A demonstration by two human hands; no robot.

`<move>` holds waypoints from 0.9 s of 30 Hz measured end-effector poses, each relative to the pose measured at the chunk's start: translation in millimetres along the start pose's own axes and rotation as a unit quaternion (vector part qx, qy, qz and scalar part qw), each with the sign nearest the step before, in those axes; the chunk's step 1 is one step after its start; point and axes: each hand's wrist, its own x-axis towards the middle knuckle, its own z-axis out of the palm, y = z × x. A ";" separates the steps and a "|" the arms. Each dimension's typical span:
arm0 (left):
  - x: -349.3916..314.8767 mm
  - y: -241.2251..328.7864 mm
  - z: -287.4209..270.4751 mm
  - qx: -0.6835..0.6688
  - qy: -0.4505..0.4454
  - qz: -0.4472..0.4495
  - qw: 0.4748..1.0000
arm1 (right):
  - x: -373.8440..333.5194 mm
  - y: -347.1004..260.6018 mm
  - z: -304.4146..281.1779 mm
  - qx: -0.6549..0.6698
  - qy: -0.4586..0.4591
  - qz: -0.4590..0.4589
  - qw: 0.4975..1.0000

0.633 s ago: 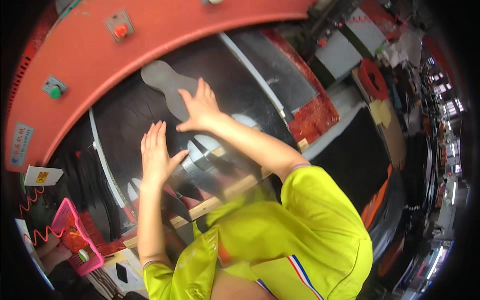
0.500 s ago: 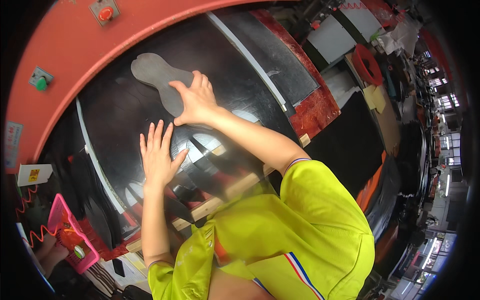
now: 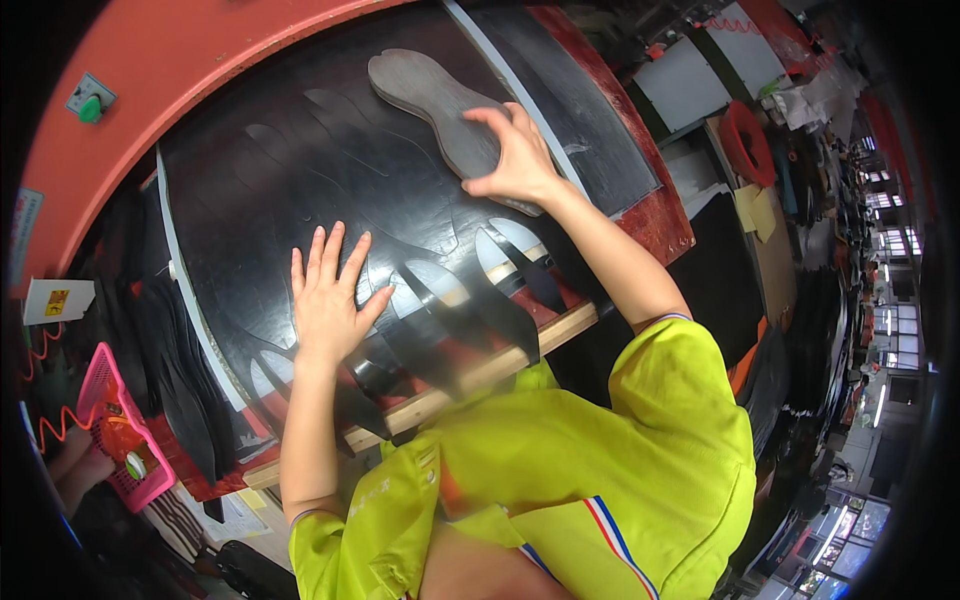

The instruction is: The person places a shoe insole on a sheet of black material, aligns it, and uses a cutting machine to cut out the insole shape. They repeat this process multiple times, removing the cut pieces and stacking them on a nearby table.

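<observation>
A grey sole-shaped cutting die [image 3: 430, 95] lies slantwise on a large black sheet [image 3: 230, 195], near its right side. My right hand [image 3: 515, 160] grips the heel half of the die, thumb on the near side and fingers over the far edge. My left hand [image 3: 335, 295] rests flat on the sheet with fingers spread and holds nothing. Sole-shaped cut lines show in the sheet ahead of my left hand. Along the sheet's near edge are cut-out gaps, and black strips [image 3: 490, 315] hang down toward me.
Pale metal strips [image 3: 185, 265] border the sheet on both sides. A wooden bar [image 3: 480, 375] runs along the front. The red machine beam [image 3: 150, 60] with a green button [image 3: 90, 108] arches over the far left. A pink basket [image 3: 125, 430] stands at lower left, black sole pieces [image 3: 195, 410] beside it.
My right hand has moved the die to the right across the sheet, showing more cut lines where it was. My left hand stays spread on the sheet. The view has shifted slightly.
</observation>
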 end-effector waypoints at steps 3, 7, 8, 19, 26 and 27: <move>12.5 -4.9 -1.8 0.003 -0.022 -0.002 1.000 | 7.9 10.0 8.1 -0.011 0.009 -0.040 0.999; 40.6 -11.4 -16.0 0.011 0.002 0.008 1.000 | 39.3 20.4 16.4 -0.024 0.005 -0.052 0.998; 48.4 -12.5 -19.5 0.018 0.014 0.010 1.000 | 52.8 23.9 15.7 -0.028 0.011 -0.071 0.997; 76.2 5.1 28.0 -0.018 0.056 0.025 0.998 | 215.0 9.2 -59.9 0.410 0.175 -0.177 0.878; 155.4 -71.0 55.0 0.001 0.122 0.008 0.993 | 279.9 -8.1 -60.5 0.346 0.140 -0.227 0.900; 165.4 -79.4 56.9 0.007 0.118 -0.005 0.993 | 261.2 1.5 -49.0 0.341 0.064 -0.159 0.924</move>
